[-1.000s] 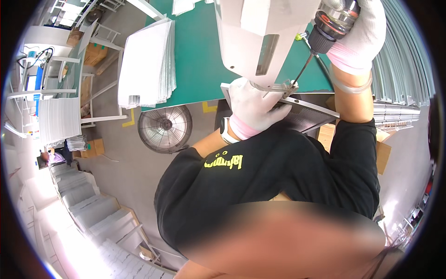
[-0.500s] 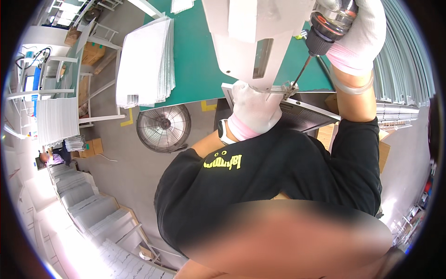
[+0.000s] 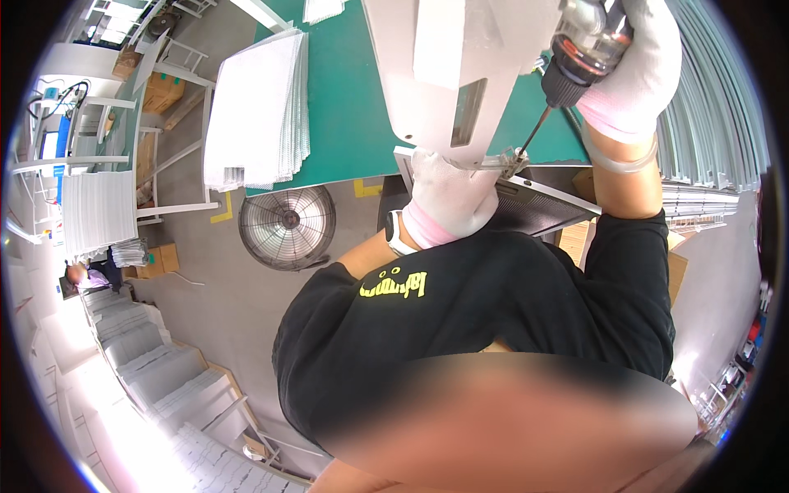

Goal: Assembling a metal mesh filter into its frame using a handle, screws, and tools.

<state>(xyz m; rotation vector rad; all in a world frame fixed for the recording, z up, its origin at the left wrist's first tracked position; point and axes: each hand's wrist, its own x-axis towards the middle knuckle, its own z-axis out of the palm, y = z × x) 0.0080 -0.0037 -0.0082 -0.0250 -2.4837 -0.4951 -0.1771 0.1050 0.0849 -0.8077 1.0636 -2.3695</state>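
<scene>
My right hand [image 3: 645, 78], in a white glove with a pink cuff, is closed around a power drill [image 3: 579, 62] with a black chuck. Its long thin bit slants down to the left, and the tip meets a small metal bracket [image 3: 511, 162]. My left hand [image 3: 452, 197], gloved the same way, is curled beside that bracket, over the corner of a white-framed dark mesh panel [image 3: 538, 201]. A large pale housing [image 3: 468, 74] with a slot hangs above and covers my left fingertips, so what they grip is hidden.
On the green tabletop [image 3: 345, 115] lies a stack of white sheets [image 3: 251, 107]. A round floor fan [image 3: 288, 226] stands by the table's near edge. Long grey strips [image 3: 715, 99] are bundled at the right. Another person [image 3: 94, 275] is far off at the left.
The pale housing sits very slightly farther right in the picture, and the background has shifted a little left. Both hands and the drill keep nearly the same places.
</scene>
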